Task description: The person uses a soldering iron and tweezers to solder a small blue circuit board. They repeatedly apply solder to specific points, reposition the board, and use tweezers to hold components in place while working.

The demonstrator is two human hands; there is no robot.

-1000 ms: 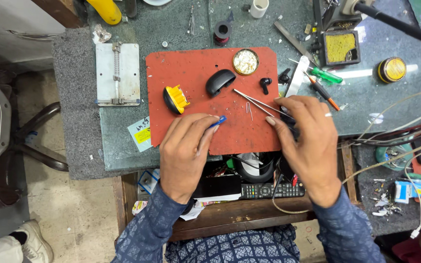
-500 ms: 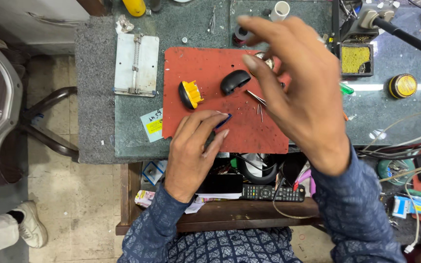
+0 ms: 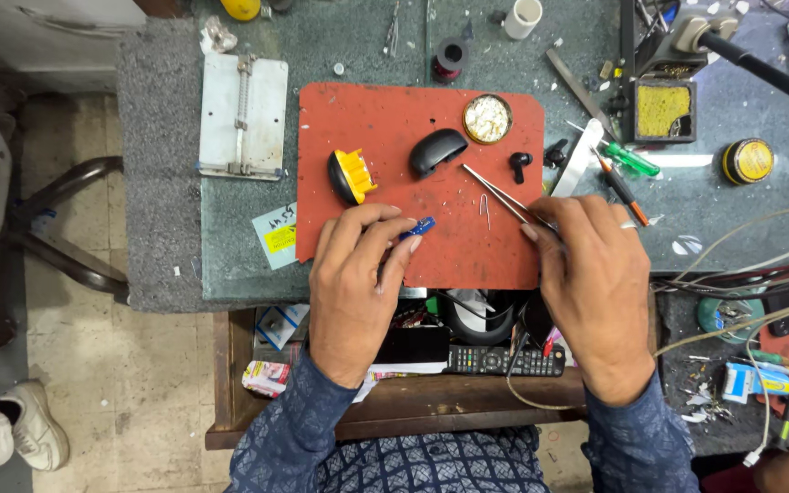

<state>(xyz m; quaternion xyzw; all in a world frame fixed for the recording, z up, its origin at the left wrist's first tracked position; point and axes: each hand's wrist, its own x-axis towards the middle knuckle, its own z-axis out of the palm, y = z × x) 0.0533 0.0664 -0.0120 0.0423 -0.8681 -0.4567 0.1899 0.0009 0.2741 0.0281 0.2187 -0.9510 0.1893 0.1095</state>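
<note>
My left hand [image 3: 355,278] rests on the near edge of a red work mat [image 3: 385,128] and pinches a small blue part [image 3: 418,226] between thumb and fingers. My right hand [image 3: 595,283] lies at the mat's near right corner, closed on metal tweezers [image 3: 497,192] whose tips point up-left toward the mat's middle. A tiny bent wire [image 3: 485,210] lies just left of the tweezers. Farther back on the mat sit a black and yellow shell [image 3: 351,175], a black curved cover [image 3: 437,151], a round tin of white bits [image 3: 488,119] and a small black earbud [image 3: 520,162].
A white metal holder plate [image 3: 243,116] lies left of the mat. To the right stand a soldering sponge tray [image 3: 662,110], a yellow round tin [image 3: 747,161], screwdrivers [image 3: 621,164] and cables [image 3: 741,274]. A remote [image 3: 507,361] sits in the open drawer below. Another person's shoe [image 3: 34,429] shows at bottom left.
My right hand, raised high toward the camera half a second ago, has come back down to the mat's near right corner holding the tweezers. My left hand has stayed put with the blue part.
</note>
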